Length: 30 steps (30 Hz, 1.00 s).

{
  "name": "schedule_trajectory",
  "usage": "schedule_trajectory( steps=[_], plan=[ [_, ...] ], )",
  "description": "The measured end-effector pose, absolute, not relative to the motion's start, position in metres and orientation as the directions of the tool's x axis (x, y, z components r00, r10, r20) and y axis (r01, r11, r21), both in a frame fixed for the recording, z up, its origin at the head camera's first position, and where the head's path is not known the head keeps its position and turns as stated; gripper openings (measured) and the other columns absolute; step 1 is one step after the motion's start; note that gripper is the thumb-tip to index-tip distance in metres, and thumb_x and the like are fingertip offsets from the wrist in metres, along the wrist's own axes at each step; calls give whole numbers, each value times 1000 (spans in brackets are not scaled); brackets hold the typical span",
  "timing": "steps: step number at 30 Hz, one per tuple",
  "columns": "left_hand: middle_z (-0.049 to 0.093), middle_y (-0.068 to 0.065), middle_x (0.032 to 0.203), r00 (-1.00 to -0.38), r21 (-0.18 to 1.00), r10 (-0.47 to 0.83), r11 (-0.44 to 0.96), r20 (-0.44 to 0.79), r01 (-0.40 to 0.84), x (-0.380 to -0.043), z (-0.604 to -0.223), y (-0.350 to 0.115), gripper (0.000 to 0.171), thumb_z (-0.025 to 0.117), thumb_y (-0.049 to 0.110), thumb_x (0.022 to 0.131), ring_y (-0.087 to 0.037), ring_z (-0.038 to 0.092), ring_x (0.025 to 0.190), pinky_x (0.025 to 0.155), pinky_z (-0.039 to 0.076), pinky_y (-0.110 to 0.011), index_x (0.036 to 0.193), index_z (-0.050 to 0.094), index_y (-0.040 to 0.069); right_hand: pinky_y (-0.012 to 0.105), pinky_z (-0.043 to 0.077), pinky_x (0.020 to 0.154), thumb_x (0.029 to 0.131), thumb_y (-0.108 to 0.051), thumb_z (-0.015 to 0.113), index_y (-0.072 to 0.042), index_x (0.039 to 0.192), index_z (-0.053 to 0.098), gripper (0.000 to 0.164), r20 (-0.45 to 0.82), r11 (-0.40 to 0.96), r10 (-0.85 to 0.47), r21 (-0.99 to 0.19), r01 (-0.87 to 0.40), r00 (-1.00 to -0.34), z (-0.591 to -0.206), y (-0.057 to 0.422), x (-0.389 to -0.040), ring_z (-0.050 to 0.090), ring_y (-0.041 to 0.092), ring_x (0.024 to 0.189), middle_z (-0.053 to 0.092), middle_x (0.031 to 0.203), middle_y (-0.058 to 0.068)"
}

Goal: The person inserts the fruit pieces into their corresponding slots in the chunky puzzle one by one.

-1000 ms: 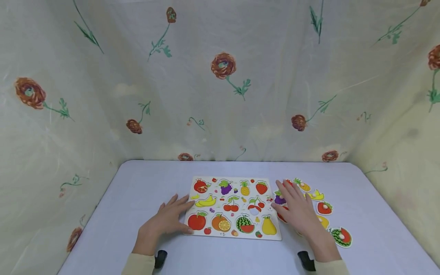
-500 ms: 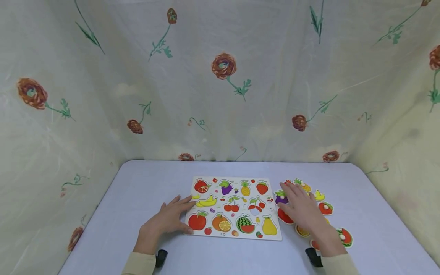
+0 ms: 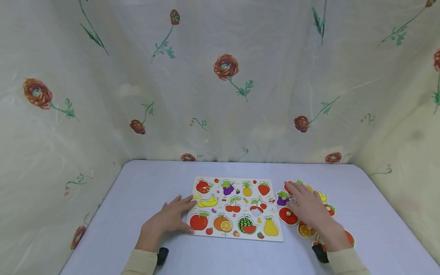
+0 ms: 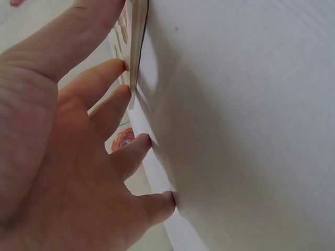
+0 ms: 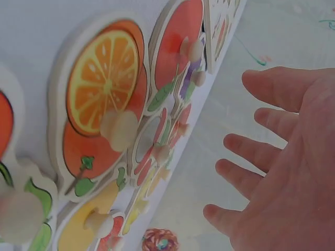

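A white fruit puzzle board (image 3: 220,191) lies flat on the table, printed with several fruits. My left hand (image 3: 167,217) rests at its left side, thumb and fingers spread; in the left wrist view the fingertips (image 4: 119,64) touch the board's edge. Over the loose puzzle pieces to the right hovers my right hand (image 3: 311,208), fingers straight and holding nothing. Near it lie the grape piece (image 3: 282,198), the red apple piece (image 3: 288,216) and the orange piece (image 5: 104,83), which has a wooden knob. Some pieces are hidden under the hand and wrist.
The white table (image 3: 240,259) has rounded far corners. Behind and beside it hangs a pale curtain (image 3: 192,84) with brown flowers. A yellow banana piece (image 3: 322,196) and a strawberry piece (image 3: 330,209) lie right of the right hand.
My right hand has shifted rightward, away from the board and over the loose pieces, uncovering the apple and orange pieces. The left hand has stayed at the board's left edge.
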State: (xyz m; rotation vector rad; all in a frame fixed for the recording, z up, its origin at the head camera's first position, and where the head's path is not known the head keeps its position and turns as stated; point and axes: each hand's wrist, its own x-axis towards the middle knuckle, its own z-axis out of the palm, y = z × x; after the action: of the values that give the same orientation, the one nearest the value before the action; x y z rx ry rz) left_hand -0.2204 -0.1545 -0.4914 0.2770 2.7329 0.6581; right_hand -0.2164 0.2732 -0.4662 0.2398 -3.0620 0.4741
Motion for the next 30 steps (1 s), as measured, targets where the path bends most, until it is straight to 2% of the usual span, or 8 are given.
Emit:
schedule_trajectory(
  steps=[16, 30],
  plan=[
    [37, 1, 161, -925, 460, 258, 881, -278, 108, -220, -488, -156, 94, 92, 38, 65, -36, 19, 153, 118, 14, -72, 148, 48, 28, 72, 28, 112, 96, -23, 59, -7, 150, 41, 58, 13, 953, -112, -282, -111, -994, -468, 282, -235, 34, 51, 140, 41, 151, 27],
    [39, 1, 160, -919, 470, 250, 879, -305, 83, -220, -486, -155, 92, 91, 36, 66, -33, 17, 154, 120, 11, -70, 148, 48, 28, 70, 39, 104, 93, -21, 68, -7, 149, 42, 63, -14, 962, -106, -253, -99, -994, -467, 286, -246, 42, 52, 132, 45, 147, 27]
  ],
)
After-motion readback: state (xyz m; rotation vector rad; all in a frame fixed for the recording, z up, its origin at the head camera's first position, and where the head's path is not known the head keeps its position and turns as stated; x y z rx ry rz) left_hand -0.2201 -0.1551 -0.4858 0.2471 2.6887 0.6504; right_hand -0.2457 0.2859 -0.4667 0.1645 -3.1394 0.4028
